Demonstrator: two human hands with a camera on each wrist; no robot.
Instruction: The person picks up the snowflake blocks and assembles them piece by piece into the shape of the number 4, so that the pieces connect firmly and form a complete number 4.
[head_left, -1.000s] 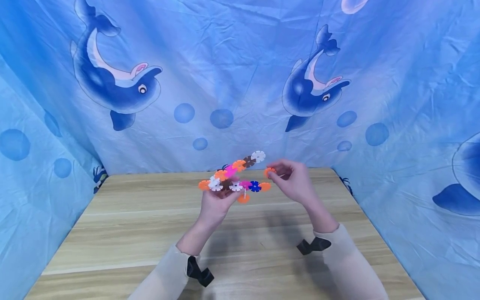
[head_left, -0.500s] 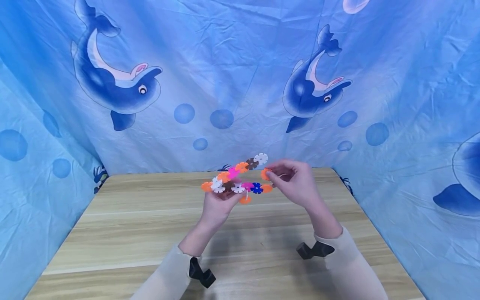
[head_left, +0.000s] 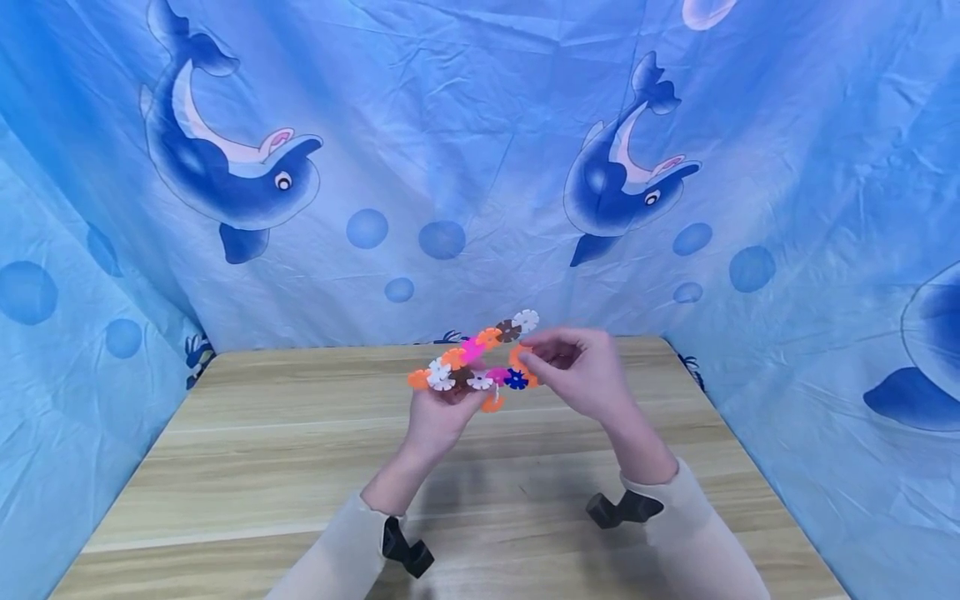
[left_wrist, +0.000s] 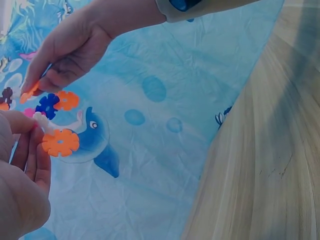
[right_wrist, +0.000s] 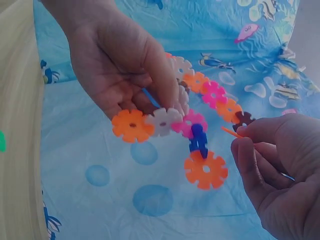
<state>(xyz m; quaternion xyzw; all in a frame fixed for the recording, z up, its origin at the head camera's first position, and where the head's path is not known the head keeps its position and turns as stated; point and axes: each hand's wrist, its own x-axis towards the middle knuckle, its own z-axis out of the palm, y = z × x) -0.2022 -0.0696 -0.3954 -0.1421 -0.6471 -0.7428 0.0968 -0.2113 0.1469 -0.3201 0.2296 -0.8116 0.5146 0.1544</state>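
Over the table, my left hand grips a chain of slotted snowflake discs in white, brown, pink, orange and blue. The chain forks into two arms. Its upper arm ends in a white disc; the lower one passes through a blue disc to an orange end disc. Another orange disc hangs off the near side by a white one. My right hand pinches a loose orange disc between thumb and fingers, edge-on in the right wrist view. It sits between the two arms, near the blue disc.
A wood-grain table lies under both hands. Blue cloth printed with dolphins and bubbles hangs behind it and along both sides. A bit of something green shows at the left edge of the right wrist view.
My right hand has come left with its orange disc, from beyond the chain's end to close beside the blue disc. The left hand and chain have shifted slightly right and down.
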